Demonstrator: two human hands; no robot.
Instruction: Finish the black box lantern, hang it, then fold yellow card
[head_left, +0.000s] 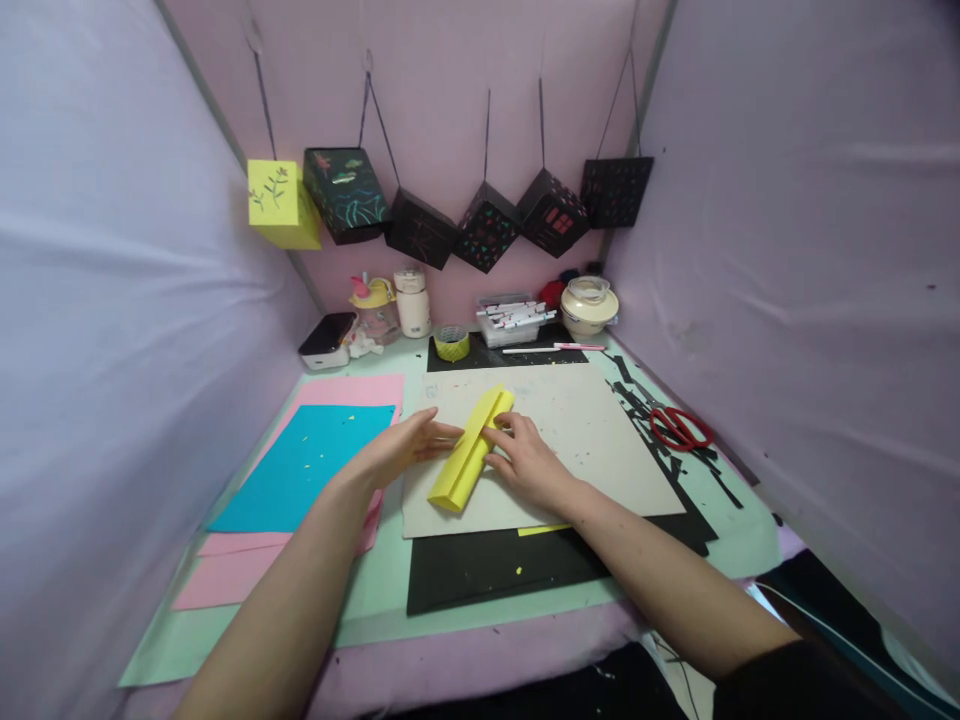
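A sheet of yellow paper (471, 450), folded into a long, hollow box-like shape, lies slantwise on a pale board (592, 440). My left hand (416, 438) is at its left side, fingers stretched out and fingertips against the paper. On the opposite side, my right hand (525, 460) grips the paper's right edge with bent fingers, the thumb lower down along the same side. The near end of the folded paper shows an opening. What the fingertips do behind the paper is partly hidden.
Blue paper (300, 480) lies on pink sheets (225, 580) at left. Black card (465, 580) extends under the board. Red-handled scissors (681, 428) and black scraps sit at right. Behind are yellow tape (451, 343), markers (517, 315) and bottles. Decorated boxes (487, 228) hang above.
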